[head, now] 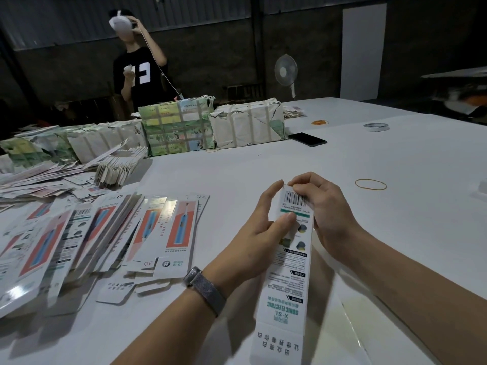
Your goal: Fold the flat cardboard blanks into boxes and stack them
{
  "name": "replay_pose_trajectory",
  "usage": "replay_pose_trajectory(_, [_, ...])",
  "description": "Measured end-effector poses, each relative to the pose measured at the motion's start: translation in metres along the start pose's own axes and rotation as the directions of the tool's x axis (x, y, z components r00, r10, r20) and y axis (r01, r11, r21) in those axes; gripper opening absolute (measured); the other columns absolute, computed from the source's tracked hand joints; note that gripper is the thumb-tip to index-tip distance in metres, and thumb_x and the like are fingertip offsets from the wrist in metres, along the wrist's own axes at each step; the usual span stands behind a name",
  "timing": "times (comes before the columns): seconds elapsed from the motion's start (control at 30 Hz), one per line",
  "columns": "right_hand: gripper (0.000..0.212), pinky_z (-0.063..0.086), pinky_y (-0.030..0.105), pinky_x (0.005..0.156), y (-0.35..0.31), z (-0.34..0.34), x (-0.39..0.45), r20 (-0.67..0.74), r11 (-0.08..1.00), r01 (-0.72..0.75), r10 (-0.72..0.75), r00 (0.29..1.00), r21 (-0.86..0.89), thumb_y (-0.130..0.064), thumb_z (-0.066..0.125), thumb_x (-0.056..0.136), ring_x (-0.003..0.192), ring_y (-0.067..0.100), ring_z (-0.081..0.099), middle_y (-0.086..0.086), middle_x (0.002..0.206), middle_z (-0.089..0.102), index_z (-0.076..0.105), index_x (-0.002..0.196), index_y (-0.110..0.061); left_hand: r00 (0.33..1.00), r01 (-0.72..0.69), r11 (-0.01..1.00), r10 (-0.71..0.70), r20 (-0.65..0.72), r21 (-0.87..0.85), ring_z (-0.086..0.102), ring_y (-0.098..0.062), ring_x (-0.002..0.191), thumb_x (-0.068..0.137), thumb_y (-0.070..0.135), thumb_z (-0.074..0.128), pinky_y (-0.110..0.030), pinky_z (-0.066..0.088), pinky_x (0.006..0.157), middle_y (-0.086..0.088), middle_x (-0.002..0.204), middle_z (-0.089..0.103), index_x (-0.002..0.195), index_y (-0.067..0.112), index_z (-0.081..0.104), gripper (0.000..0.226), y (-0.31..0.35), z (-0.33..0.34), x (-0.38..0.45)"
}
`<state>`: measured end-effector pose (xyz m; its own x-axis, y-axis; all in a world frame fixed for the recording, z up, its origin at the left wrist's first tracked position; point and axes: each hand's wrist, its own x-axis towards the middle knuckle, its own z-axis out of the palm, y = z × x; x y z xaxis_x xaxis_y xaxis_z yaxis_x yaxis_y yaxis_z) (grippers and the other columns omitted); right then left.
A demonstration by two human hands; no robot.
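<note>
While both hands work over the white table [263,164], a long, narrow white cardboard box blank printed with a barcode, green lettering and small product pictures [287,262] is held lengthwise between them, its far end up near the fingertips and its near end, with an open flap, reaching toward the bottom edge of the view. The left hand [259,233] holds the blank from its left side, the thumb pressed on the printed face just below the barcode and the fingers [271,192] curled up along the left edge. The right hand [320,212] grips the far end from the right, its fingers bent over the top by the barcode. A grey mesh-band wristwatch [204,289] sits on the left wrist.

To the left lies a spread heap of flat white, orange and blue printed cardboard blanks [102,233], overlapping one another on the table. Behind it stands a leaning row of more flat blanks [118,167], and beyond that are taped paper-wrapped bundles in green and white [179,127]. A tan rubber band [370,184] lies on the table to the right of the hands; farther back are a black phone [307,139], a roll of tape [376,126] and an orange rubber band [320,122]. A person in a black shirt [139,72] stands behind the bundles, and a white pedestal fan [286,71] stands by the dark wall.
</note>
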<state>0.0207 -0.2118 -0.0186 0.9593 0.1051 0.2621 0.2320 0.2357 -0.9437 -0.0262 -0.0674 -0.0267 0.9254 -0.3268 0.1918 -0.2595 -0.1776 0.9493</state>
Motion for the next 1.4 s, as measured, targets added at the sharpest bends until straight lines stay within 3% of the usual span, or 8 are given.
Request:
replay_pose_trajectory(0.13, [0.032,0.048,0.033,0.061,0.0002,0.0008,-0.0006,0.026,0.999,0.000,-0.001,1.000,0.037,-0.008,0.049,0.097,0.068,0.021,0.059,0.005,0.071,0.063,0.064,0.072,-0.021,1.000,-0.009,1.000,0.009,0.001,-0.029,0.075,-0.017,0.085,0.107,0.026,0.046,-0.027,0.059,0.067,0.003,0.106,0.075,0.145,0.048,0.024,0.049,-0.0012,-0.0005,0.0009])
replay_pose_trajectory(0.23, [0.021,0.048,0.035,0.064,-0.0003,0.0008,-0.0012,0.043,0.999,0.008,-0.010,0.999,0.042,-0.022,0.054,0.088,0.069,0.022,0.059,0.005,0.072,0.063,0.065,0.071,-0.024,1.000,-0.030,0.998,0.030,-0.009,-0.056,0.075,-0.018,0.081,0.107,0.024,0.047,-0.028,0.058,0.067,-0.005,0.107,0.075,0.138,0.048,0.030,0.043,-0.0023,-0.0012,0.0014])
replay_pose_trajectory(0.33, [0.015,0.051,0.040,0.069,0.0024,0.0019,-0.0023,0.060,0.999,0.024,-0.027,0.998,0.046,-0.033,0.054,0.084,0.073,0.023,0.063,0.005,0.078,0.064,0.068,0.080,-0.028,0.997,-0.057,0.998,0.056,-0.056,-0.023,0.075,-0.017,0.079,0.107,0.027,0.046,-0.026,0.058,0.066,0.004,0.103,0.076,0.130,0.053,0.032,0.038,-0.0026,-0.0038,0.0021])
replay_pose_trajectory(0.53, [0.014,0.054,0.029,0.055,0.0081,0.0037,-0.0017,0.093,0.996,0.037,-0.045,0.995,0.086,-0.013,0.062,0.094,0.069,0.018,0.068,0.010,0.092,0.065,0.058,0.102,-0.023,0.981,-0.101,0.994,0.091,-0.170,-0.046,0.074,-0.022,0.078,0.106,0.026,0.047,-0.031,0.058,0.067,-0.010,0.104,0.075,0.130,0.046,0.034,0.034,-0.0046,-0.0091,0.0022])
replay_pose_trajectory(0.73, [0.024,0.055,0.025,0.057,0.0041,0.0002,-0.0003,0.112,0.969,-0.026,-0.002,0.994,0.246,-0.019,0.070,0.074,0.068,0.015,0.068,0.003,0.076,0.069,0.062,0.095,-0.013,0.974,-0.115,0.993,0.114,-0.198,0.006,0.075,-0.023,0.078,0.103,0.035,0.049,-0.031,0.060,0.068,-0.005,0.103,0.074,0.127,0.057,0.031,0.037,-0.0057,-0.0047,0.0024])
replay_pose_trajectory(0.87, [0.023,0.057,0.026,0.061,0.0024,-0.0016,0.0002,0.117,0.964,-0.057,0.027,0.993,0.260,-0.020,0.072,0.072,0.071,0.019,0.069,0.006,0.077,0.068,0.064,0.093,-0.012,0.970,-0.114,0.993,0.117,-0.215,0.024,0.075,-0.021,0.081,0.105,0.031,0.049,-0.030,0.060,0.067,0.004,0.103,0.075,0.132,0.062,0.028,0.046,-0.0066,-0.0039,0.0026])
replay_pose_trajectory(1.17, [0.025,0.056,0.026,0.059,0.0060,0.0037,-0.0007,0.106,0.972,-0.024,-0.001,0.994,0.234,-0.023,0.071,0.074,0.071,0.019,0.070,0.006,0.080,0.070,0.063,0.095,-0.012,0.967,-0.121,0.993,0.122,-0.226,0.018,0.075,-0.021,0.073,0.105,0.026,0.050,-0.027,0.058,0.063,-0.002,0.093,0.077,0.128,0.046,0.034,0.034,-0.0053,-0.0064,0.0040])
replay_pose_trajectory(1.4, [0.028,0.056,0.026,0.059,0.0066,0.0020,-0.0008,0.100,0.971,-0.034,0.011,0.995,0.235,-0.023,0.072,0.073,0.070,0.017,0.070,0.005,0.082,0.072,0.064,0.098,-0.013,0.970,-0.099,0.995,0.099,-0.222,0.011,0.076,-0.019,0.077,0.105,0.031,0.049,-0.025,0.058,0.063,0.011,0.096,0.076,0.126,0.056,0.033,0.037,-0.0057,-0.0056,0.0044])
